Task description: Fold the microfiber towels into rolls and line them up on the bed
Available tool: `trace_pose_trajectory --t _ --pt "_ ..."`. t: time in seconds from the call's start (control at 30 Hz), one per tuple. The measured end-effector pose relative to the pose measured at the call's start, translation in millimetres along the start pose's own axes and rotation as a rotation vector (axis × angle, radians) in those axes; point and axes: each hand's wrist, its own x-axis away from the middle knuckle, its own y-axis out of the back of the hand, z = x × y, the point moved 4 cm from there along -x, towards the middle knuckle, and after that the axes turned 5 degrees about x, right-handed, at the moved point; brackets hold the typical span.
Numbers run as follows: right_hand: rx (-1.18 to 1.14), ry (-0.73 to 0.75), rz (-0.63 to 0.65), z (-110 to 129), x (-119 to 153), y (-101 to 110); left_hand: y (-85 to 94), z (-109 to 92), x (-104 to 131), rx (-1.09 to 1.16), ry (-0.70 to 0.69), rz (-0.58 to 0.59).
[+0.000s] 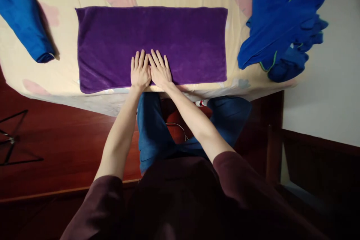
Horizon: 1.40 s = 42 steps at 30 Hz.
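A purple towel [180, 41] lies spread as a wide rectangle, its near edge along the front of the cloth-covered surface. My left hand [140, 70] rests flat on the towel near the middle of that edge, fingers stretched out and pointing away from me. Beside it, my right hand [159, 68] also lies flat with its fingers extended, the two hands touching or nearly so at the thumbs. Neither hand grips anything. Slight creases run across the towel's left end, and its near left corner is rounded.
A rolled blue cloth [26, 22] lies at the left. At the right is a crumpled pile of blue cloth [281, 26] with green edging, near a white wall [334, 71]. The patterned cover [64, 78] shows carrots and a rabbit. Black metal legs [11, 140] stand on the reddish floor.
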Motion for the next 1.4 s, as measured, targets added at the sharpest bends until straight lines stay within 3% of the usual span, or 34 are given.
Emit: trace_pose_trajectory --t 0.1,0.23,0.33,0.47,0.57,0.67,0.77,0.83,0.9,1.03,1.13,1.2,1.27,1.4 --pt "0.074 -0.011 0.006 -12 4 -10 -0.8 15 4 0.0 0.031 0.011" --pt "0.128 -0.056 -0.017 -52 21 5 32.0 47 21 -0.104 0.067 -0.064" --pt "0.158 -0.143 -0.026 -102 37 27 64.9 78 35 -0.224 0.125 -0.104" --pt "0.261 -0.336 -0.035 -188 69 60 104.3 112 55 -0.358 0.224 -0.097" --pt "0.316 -0.451 -0.054 -244 97 82 121.4 126 66 -0.421 0.258 0.009" --pt "0.314 -0.484 -0.066 -273 114 94 132.3 132 71 -0.5 0.288 0.015" --pt "0.295 -0.477 -0.138 -266 109 97 131.7 126 65 -0.506 0.257 -0.081" --pt "0.284 -0.42 -0.192 -238 90 93 117.3 110 53 -0.425 0.192 -0.11" --pt "0.245 -0.289 -0.178 -191 59 78 89.1 86 33 -0.331 0.1 -0.062" --pt "0.086 0.01 -0.023 -80 -12 28 22.4 35 -19 -0.238 -0.067 0.05" --pt "-0.004 0.1 0.029 -33 -50 2 1.1 27 -55 -0.24 -0.097 0.051" --pt "-0.021 0.122 0.071 -30 -64 -3 8.2 39 -71 -0.262 -0.111 0.027" --pt "0.005 0.13 0.098 -48 -70 2 27.7 62 -79 -0.267 -0.107 0.0" --pt "0.102 0.025 0.026 -120 -75 29 79.2 122 -87 -0.259 0.035 -0.124"
